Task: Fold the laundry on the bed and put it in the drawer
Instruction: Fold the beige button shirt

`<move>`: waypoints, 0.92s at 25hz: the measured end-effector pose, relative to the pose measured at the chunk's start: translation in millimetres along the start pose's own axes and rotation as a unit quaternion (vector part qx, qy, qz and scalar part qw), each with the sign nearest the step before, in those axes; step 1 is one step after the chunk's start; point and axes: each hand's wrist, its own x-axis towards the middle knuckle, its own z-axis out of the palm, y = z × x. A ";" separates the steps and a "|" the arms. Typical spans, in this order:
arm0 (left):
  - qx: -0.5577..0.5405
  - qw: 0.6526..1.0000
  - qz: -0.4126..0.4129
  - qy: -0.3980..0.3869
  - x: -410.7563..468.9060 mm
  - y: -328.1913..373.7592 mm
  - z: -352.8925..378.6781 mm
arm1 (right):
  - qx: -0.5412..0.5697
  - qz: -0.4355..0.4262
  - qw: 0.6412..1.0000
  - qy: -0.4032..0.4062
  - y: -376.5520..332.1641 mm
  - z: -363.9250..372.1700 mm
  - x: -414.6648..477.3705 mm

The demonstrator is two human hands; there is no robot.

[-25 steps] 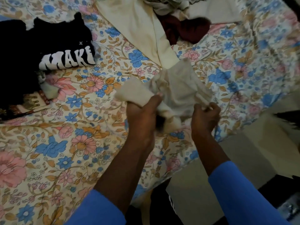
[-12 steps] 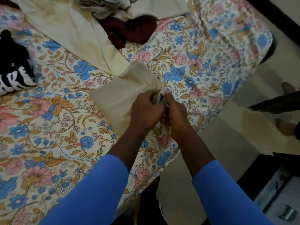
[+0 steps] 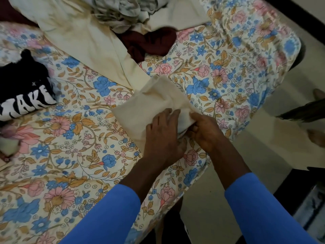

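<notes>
Pale floor [image 3: 219, 199] to my right. At its right edge: dark bristly object [image 3: 302, 112], identity unclear; blurred tan shape [image 3: 318, 93] just beyond it. Near corner: black furniture [image 3: 297, 189]. Far edge: dark strip [image 3: 292, 10].

Open floral sheet [image 3: 70, 147] spreads left of the cream cloth [image 3: 149, 106]. A black shirt [image 3: 22, 85] bounds it at far left, and heaped clothes [image 3: 126, 13] crowd the top.
</notes>
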 end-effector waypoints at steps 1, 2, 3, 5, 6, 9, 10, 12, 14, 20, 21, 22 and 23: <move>0.011 1.000 -0.018 -0.013 1.0 3.1 2.7 | 0.014 0.004 1.000 -0.023 0.1 4.2 -3.9; 0.009 0.999 -0.042 -0.006 3.8 6.3 4.9 | 0.004 -0.010 0.999 -0.045 -0.4 10.2 -7.5; -0.002 0.997 -0.071 0.018 9.0 7.5 6.7 | -0.017 -0.036 0.997 -0.070 -0.9 17.4 -11.7; -0.048 0.987 -0.129 0.078 25.5 4.0 6.4 | -0.033 -0.072 0.990 -0.119 -2.2 32.7 -22.4; -0.078 0.982 -0.145 0.096 33.8 -0.1 2.5 | -0.019 -0.074 0.988 -0.131 -2.8 37.8 -28.5; -0.195 0.962 -0.157 0.111 49.8 -18.7 -22.4 | 0.025 -0.085 0.993 -0.075 1.6 41.8 -38.1; -0.246 0.950 -0.161 0.106 49.7 -25.1 -36.9 | 0.017 -0.094 0.995 -0.041 4.3 42.1 -41.6; -0.391 0.897 -0.186 0.085 39.0 -34.5 -74.7 | -0.029 -0.159 0.987 0.007 10.6 46.4 -54.3; -0.555 0.797 -0.224 0.076 19.5 -49.4 -117.0 | -0.084 -0.296 0.950 0.055 14.9 54.5 -77.9; -0.675 0.639 -0.367 0.040 -62.7 -152.8 -156.2 | -0.256 -0.451 0.851 0.081 45.8 102.0 -114.8; -0.625 0.669 -0.400 0.049 -73.7 -172.1 -146.7 | -0.304 -0.416 0.854 0.071 58.3 111.0 -109.2; -0.542 0.719 -0.431 0.058 -85.7 -191.4 -136.3 | -0.348 -0.367 0.861 0.058 70.9 119.5 -104.6; -0.446 0.768 -0.453 0.073 -98.7 -205.9 -127.2 | -0.379 -0.313 0.869 0.054 82.4 127.0 -100.1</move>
